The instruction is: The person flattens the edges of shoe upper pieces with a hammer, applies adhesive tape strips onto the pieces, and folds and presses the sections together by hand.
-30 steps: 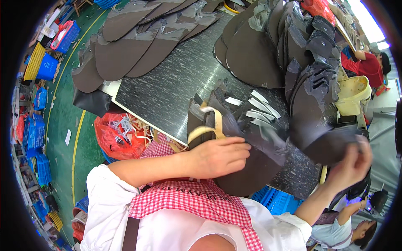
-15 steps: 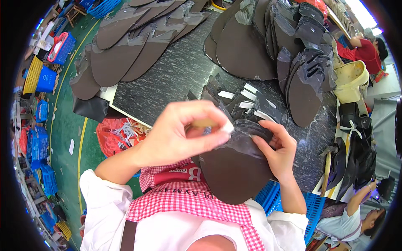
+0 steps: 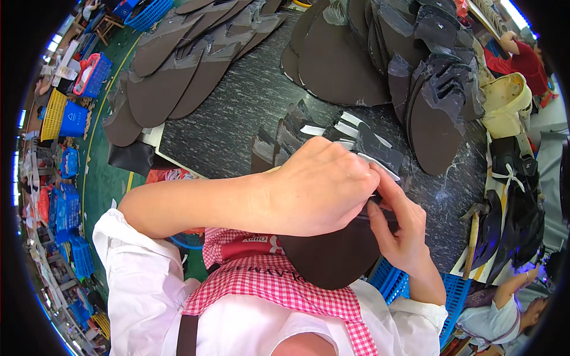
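Low in front of me, a dark brown shoe-upper piece [image 3: 332, 261] hangs over the table's near edge, its rounded end toward me. My right hand [image 3: 404, 222] pinches its upper edge between thumb and fingers. Across that same edge reaches my left hand [image 3: 323, 187], closed with its back up; its fingertips are hidden, and so is whatever they hold. Just beyond my hands lie small black pieces [image 3: 380, 148] with white strips [image 3: 347, 129] on them. Several dark cut pieces [image 3: 279, 139] stand beside these, partly behind my left hand.
Overlapping brown upper pieces [image 3: 160, 98] cover the far left of the dark table [image 3: 237, 113]. More stacks [image 3: 338, 65] lie at the far right. A cream bucket [image 3: 504, 98], a hammer [image 3: 472, 237] and black parts [image 3: 516, 207] are at right. Blue baskets [image 3: 454, 296] stand below; co-workers sit at right.
My left hand has swung right and turned over, from above the piece's left side to beside my right hand. The small white bit in its fingers is now hidden. My right hand stays on the edge.
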`<state>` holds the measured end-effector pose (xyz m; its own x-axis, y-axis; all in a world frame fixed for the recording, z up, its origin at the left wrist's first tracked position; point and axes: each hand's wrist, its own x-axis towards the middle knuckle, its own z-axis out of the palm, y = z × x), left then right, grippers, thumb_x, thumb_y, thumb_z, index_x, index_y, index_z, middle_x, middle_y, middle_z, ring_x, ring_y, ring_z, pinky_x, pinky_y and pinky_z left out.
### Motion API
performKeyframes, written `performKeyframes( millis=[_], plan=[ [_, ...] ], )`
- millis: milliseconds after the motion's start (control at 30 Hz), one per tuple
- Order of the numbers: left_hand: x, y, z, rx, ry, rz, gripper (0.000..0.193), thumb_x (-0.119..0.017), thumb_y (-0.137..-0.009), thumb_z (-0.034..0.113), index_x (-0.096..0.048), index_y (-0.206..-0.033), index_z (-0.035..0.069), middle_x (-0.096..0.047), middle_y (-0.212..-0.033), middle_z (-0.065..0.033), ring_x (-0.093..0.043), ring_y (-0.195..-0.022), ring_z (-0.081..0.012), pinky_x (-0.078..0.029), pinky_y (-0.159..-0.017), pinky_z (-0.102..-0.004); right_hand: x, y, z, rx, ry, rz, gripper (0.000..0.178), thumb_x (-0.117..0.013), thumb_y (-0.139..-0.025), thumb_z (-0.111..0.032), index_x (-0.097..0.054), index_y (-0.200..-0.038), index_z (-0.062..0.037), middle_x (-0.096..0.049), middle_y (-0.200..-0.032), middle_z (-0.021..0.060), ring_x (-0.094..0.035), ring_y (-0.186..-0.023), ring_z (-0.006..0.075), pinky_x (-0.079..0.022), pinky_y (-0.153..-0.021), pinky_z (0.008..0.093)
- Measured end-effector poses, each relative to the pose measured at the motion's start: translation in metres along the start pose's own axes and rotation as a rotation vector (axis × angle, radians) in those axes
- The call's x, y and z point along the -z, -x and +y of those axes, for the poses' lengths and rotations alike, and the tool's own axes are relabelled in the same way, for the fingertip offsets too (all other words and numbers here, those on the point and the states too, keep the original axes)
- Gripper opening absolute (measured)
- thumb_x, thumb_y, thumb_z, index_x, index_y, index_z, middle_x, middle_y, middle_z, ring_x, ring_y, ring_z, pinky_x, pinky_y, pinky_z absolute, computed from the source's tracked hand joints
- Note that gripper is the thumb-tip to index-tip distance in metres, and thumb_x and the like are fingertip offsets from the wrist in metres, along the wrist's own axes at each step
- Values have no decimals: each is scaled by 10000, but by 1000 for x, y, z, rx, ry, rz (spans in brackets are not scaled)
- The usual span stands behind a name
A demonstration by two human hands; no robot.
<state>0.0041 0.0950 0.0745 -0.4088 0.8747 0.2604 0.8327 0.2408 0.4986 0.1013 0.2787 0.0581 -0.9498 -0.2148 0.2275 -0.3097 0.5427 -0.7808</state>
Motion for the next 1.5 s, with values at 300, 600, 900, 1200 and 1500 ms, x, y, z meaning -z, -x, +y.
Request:
performKeyframes(
  millis=[300,600,900,1200,1500],
  plan=[
    [33,15,-25,226,59,-81,300,-763,-752,299,-609,-637,68,-611,-583,-57,-611,-522,-224,-465,-500,-330,-2,3,5,-34,30,32,443,-575,-857,79,-537,-1296,34,-659,-1123,215,-706,-930,277,-559,-715,327],
    [32,54,-24,429,385,-63,189,-776,-767,200,-685,-733,38,-579,-570,-20,-477,-470,-87,-334,-451,-252,-4,-21,4,18,-25,25,316,-639,-802,59,-658,-1113,11,-667,-902,137,-666,-762,205,-523,-655,284],
    [23,77,-42,413,97,165,210,-702,-837,167,-657,-712,4,-551,-563,-68,-512,-461,-165,-364,-455,-306,-11,-35,-5,-27,-28,-4,139,-747,-723,19,-638,-806,-6,-637,-801,74,-610,-648,133,-479,-556,242],
    [-8,56,-8,126,-145,328,209,-760,-704,171,-626,-844,90,-537,-1295,-136,-503,-1225,-321,-306,-1044,-558,-15,-32,-3,190,-12,87,170,-750,-717,26,-603,-785,-24,-698,-838,104,-643,-635,189,-495,-538,263],
    [-6,50,-16,208,260,285,149,-744,-728,130,-607,-759,82,-619,-1092,-81,-572,-1086,-263,-255,-1091,-501,-18,-28,7,254,11,109,198,-764,-712,7,-607,-823,-37,-692,-860,92,-676,-696,233,-534,-579,307]
  ],
)
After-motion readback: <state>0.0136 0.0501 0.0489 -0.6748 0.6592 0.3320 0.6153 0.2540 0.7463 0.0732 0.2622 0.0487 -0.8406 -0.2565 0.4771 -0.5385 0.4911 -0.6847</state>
